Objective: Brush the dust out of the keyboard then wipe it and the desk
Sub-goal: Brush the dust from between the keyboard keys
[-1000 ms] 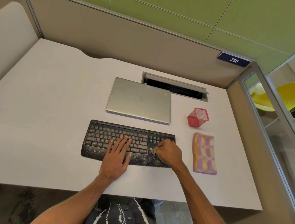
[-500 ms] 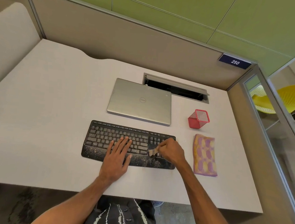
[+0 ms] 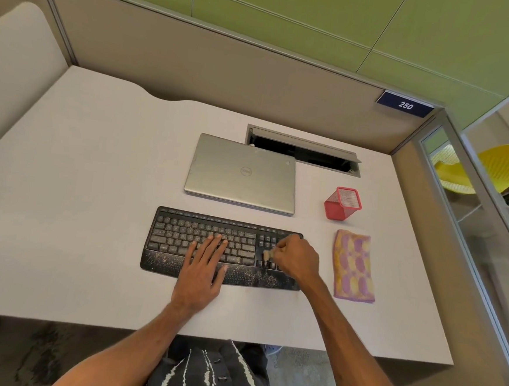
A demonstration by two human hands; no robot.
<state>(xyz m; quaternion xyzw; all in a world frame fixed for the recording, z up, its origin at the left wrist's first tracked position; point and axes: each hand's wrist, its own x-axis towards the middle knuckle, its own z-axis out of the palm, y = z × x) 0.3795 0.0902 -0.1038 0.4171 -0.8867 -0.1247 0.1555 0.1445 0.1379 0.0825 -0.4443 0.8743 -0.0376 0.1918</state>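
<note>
Pale grey laminate desk [image 3: 78,209], with a black full-size keyboard [image 3: 183,236] lying flat at front centre. Tan grit speckles the keys and is thick on the palm rest.

Left hand [image 3: 203,268]: flat, fingers straight and spread, pressing on the mid key rows to pin the board. It grips nothing.

Behind it sits a closed silver laptop [image 3: 242,173], apart from the keyboard.

Small pale-bristled brush [image 3: 267,254]: bristles are on the gap between the main keys and the numpad. The right hand [image 3: 298,258] is curled round its handle. The handle is hidden, so the exact grip is unclear.

Red wire-mesh pen cup [image 3: 342,204] stands further right. A folded pink-and-yellow patterned cloth [image 3: 353,266] lies just beside the keyboard's right end, untouched.

Risks:
- Strokes toward the palm rest only relocate the grit, since there is already a pile there.
- Flicking right dumps dust on the cloth and fouls it before the wipe.
- If the left hand lifts, the board may skate.
- Keys under the left palm get skipped.

Versus half a second back: the brush has shifted slightly away from the person, up the numpad edge. Left hand, cloth and keyboard are unchanged.
</note>
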